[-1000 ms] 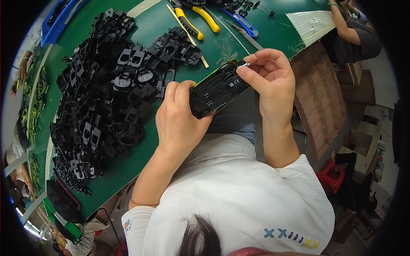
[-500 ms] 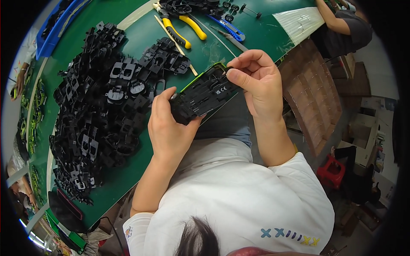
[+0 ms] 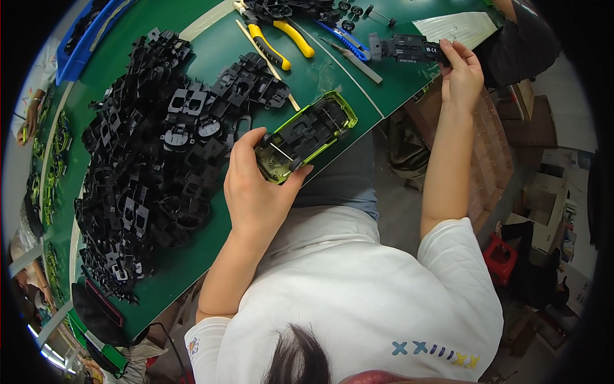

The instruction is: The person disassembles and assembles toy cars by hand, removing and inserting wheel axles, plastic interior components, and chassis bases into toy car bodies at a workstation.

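Note:
My left hand (image 3: 256, 182) grips a green toy car body (image 3: 313, 131) by its near left end. The car is upside down, so its black inner parts, an axle and small wheels show. Out to the right, my right hand (image 3: 459, 70) pinches the end of a black plastic car base plate (image 3: 408, 49) with small printed marks. The plate is apart from the car, over the table near a blue cutter. Left of my left hand lies a large heap of black plastic parts (image 3: 141, 166).
Yellow-and-black pliers (image 3: 295, 38), a wooden stick (image 3: 261, 52), a blue utility knife (image 3: 342, 40) and a thin blade tool (image 3: 355, 61) lie on the green table (image 3: 173, 281). Small wheels on axles (image 3: 348, 16) sit at the back. A blue bin (image 3: 80, 48) stands far left; another person's arm (image 3: 505, 9) is far right.
The black base plate has come off the car's underside and moved right and away in my right hand. My left hand still holds the car, whose inside now shows.

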Demonstrator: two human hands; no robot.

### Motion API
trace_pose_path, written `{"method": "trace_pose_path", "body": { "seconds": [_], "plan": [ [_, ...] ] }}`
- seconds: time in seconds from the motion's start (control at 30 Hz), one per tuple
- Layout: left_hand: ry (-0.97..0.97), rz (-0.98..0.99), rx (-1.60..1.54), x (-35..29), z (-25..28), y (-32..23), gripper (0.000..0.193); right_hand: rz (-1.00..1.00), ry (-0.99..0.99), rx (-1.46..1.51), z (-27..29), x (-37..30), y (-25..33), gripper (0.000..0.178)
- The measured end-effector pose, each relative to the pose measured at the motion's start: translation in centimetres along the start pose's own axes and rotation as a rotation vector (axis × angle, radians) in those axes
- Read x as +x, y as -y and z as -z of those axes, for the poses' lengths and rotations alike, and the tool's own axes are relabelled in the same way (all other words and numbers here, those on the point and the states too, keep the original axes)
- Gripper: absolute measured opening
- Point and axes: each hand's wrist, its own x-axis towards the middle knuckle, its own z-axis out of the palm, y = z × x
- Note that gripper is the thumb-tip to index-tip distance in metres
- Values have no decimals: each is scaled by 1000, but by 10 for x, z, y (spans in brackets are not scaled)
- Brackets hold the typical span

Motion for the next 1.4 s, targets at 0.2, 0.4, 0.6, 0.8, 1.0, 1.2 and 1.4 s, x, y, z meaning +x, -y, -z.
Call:
{"method": "trace_pose_path", "body": {
  "seconds": [0.2,0.4,0.6,0.8,1.0,1.2,1.4],
  "plan": [
    [2,32,-4,-1,0,1,66,63,2,-266,22,42,-41,30],
    [-3,12,16,1,1,-1,70,294,111,-551,-9,-21,-10,38],
    [-8,-56,15,0,3,3,72,478,1382,-599,-57,-94,28,73],
    [-8,-82,95,2,10,-1,67,465,1411,-594,-61,-98,18,70],
    [-70,-123,148,1,19,-7,68,194,1300,-272,-59,-84,22,66],
    [-83,-185,165,41,30,-37,65,511,1091,-775,-65,-55,3,62],
    [99,-180,522,115,-4,-33,64,737,1217,-920,-83,-46,-5,60]
  ]
}}
